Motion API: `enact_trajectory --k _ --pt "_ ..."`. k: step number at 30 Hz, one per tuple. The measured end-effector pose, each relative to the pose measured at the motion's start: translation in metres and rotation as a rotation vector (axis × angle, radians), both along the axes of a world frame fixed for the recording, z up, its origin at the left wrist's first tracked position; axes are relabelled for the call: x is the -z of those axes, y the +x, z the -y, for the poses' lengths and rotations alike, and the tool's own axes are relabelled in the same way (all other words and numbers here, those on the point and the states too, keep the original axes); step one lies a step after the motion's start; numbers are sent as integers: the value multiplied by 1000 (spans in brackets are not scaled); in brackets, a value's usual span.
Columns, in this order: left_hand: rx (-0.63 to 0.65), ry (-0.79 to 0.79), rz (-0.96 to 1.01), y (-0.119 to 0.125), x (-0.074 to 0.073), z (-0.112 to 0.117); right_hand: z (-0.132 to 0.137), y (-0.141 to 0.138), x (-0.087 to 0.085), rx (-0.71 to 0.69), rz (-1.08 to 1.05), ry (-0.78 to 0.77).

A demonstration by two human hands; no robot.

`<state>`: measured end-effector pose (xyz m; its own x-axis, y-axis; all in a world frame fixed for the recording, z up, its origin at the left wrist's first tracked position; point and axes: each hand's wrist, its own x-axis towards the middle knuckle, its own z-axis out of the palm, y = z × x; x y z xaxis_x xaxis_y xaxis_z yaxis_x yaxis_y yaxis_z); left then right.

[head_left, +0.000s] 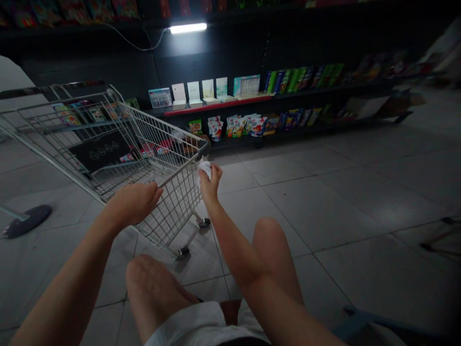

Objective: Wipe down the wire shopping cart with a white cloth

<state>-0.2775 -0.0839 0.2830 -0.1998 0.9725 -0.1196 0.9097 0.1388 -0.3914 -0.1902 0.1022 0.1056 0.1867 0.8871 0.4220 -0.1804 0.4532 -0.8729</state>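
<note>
A wire shopping cart (118, 144) stands tilted in front of me on the tiled floor. My left hand (135, 202) grips the cart's near top rail, fingers curled over the wire. My right hand (210, 180) pinches a small crumpled white cloth (204, 167) and presses it against the cart's near right corner. Both of my bare knees show below the arms, so I am sitting low.
Dark shelving (252, 103) along the far wall holds cards and colourful packets. A dark round base (29, 218) lies on the floor at left. A blue seat edge (356, 319) shows at lower right, and thin black legs (439, 238) stand at far right.
</note>
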Motion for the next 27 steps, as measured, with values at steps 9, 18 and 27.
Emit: enact_trajectory --k 9,18,27 --pt "29 32 30 3 3 -21 102 -23 43 -191 504 632" --pt "56 32 46 4 2 -28 -4 5 43 93 368 249" --pt "85 43 44 4 5 -33 48 10 98 -242 715 805"
